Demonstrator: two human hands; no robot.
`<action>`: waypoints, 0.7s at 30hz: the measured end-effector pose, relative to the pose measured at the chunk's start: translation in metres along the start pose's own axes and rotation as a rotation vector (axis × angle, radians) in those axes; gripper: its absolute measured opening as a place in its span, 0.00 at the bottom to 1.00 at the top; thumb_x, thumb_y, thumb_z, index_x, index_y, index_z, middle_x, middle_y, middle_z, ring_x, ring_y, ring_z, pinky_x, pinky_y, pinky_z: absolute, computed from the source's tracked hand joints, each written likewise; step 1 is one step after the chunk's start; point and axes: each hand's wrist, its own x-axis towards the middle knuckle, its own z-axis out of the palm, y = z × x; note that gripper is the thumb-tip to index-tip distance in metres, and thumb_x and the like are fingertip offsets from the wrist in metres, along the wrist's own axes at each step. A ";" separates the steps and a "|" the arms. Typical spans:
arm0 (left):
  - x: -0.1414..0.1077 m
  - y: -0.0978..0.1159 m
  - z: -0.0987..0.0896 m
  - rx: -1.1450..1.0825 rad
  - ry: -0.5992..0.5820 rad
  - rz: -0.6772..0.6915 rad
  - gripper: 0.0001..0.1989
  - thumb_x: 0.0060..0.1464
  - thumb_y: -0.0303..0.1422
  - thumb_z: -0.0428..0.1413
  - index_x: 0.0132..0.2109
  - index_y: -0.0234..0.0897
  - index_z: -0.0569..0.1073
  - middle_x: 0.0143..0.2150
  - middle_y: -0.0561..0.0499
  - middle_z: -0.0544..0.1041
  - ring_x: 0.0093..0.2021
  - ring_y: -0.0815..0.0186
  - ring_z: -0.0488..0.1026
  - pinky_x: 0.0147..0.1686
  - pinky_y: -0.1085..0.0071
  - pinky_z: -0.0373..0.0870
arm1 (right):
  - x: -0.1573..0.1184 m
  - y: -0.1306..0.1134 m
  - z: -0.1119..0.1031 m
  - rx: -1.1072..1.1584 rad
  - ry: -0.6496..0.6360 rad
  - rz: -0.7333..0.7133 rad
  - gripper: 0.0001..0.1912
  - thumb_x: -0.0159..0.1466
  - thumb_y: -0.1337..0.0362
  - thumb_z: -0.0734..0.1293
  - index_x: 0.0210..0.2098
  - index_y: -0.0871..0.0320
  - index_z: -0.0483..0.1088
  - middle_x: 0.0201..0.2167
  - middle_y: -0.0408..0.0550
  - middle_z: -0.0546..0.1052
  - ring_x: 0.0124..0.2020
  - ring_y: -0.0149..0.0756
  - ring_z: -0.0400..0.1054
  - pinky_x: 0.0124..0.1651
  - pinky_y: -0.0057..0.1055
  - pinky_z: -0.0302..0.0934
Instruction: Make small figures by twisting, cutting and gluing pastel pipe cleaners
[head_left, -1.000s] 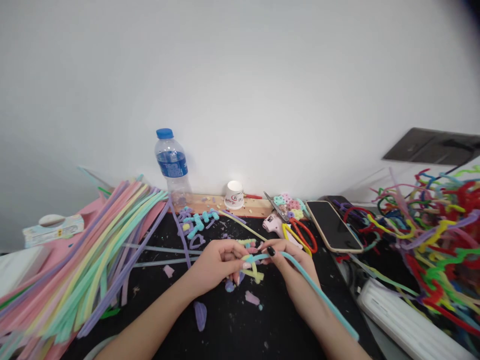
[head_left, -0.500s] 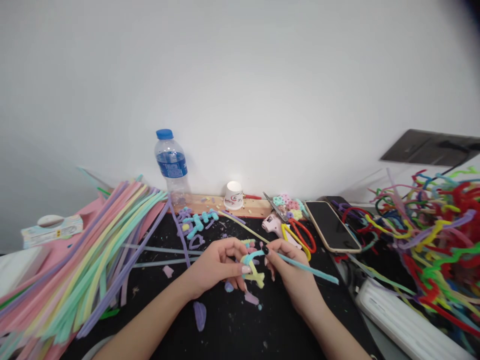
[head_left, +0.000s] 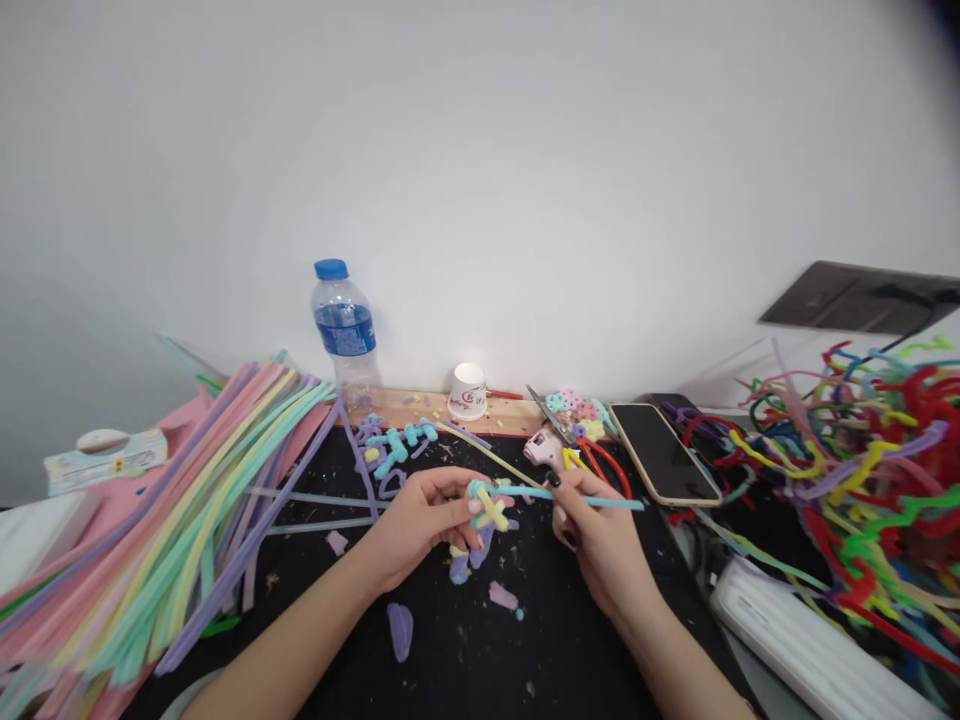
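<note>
Black mat (head_left: 465, 660) nearest, purple piece (head_left: 400, 632) on it. Just above mat, left hand (head_left: 420, 522) pinched closed on yellow piece (head_left: 493, 513); right hand (head_left: 600, 535) pinching blue stem (head_left: 521, 491) stretched between both. Beyond: scissors (head_left: 562, 428), then paper cup (head_left: 468, 391) near wall (head_left: 480, 180).

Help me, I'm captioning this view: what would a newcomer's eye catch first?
Likely the vivid tangle of stems at the right, then the pastel bundle at the left. Between them, over the black mat, the left hand holds a yellow piece and the right hand a blue stem.
</note>
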 end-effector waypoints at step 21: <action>0.000 0.004 -0.006 -0.083 0.071 0.024 0.15 0.44 0.31 0.64 0.41 0.34 0.73 0.24 0.56 0.73 0.19 0.74 0.72 0.20 0.81 0.69 | -0.011 -0.015 0.001 -0.182 -0.686 0.269 0.10 0.53 0.61 0.71 0.23 0.63 0.74 0.20 0.41 0.72 0.20 0.23 0.59 0.23 0.21 0.51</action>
